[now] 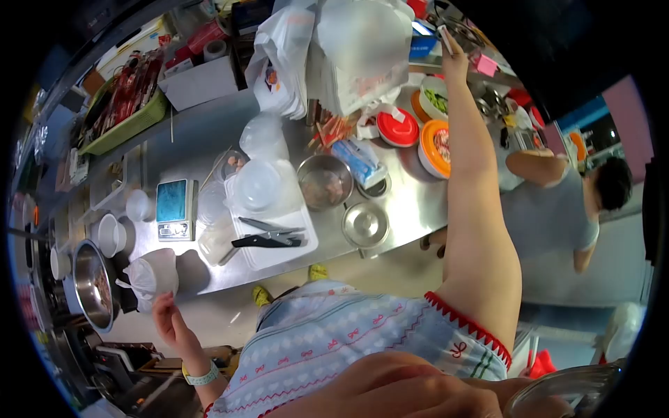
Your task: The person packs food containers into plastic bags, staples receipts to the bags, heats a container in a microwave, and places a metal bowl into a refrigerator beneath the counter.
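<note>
My left hand (174,326) is raised just in front of the counter edge, fingers loosely curled and apart, and nothing shows in it. Nearest to it is a knotted white plastic bag (155,273); whether the fingertips touch it I cannot tell. At full stretch, my right hand (454,59) reaches the far right of the counter. Its fingers close on a thin white flat object (444,38), too small to identify. Beside that hand are a blue box (422,43) and a pink block (486,65). Below it stands a bowl of green pieces (436,102).
On the steel counter (202,261) are a digital scale (175,209), a white tray with black-handled utensils (268,241), a steel pot (325,182), an orange-rimmed tub (435,148) and a red lid (398,128). Plastic bags (282,56) hang behind. Another person (550,209) is at the right.
</note>
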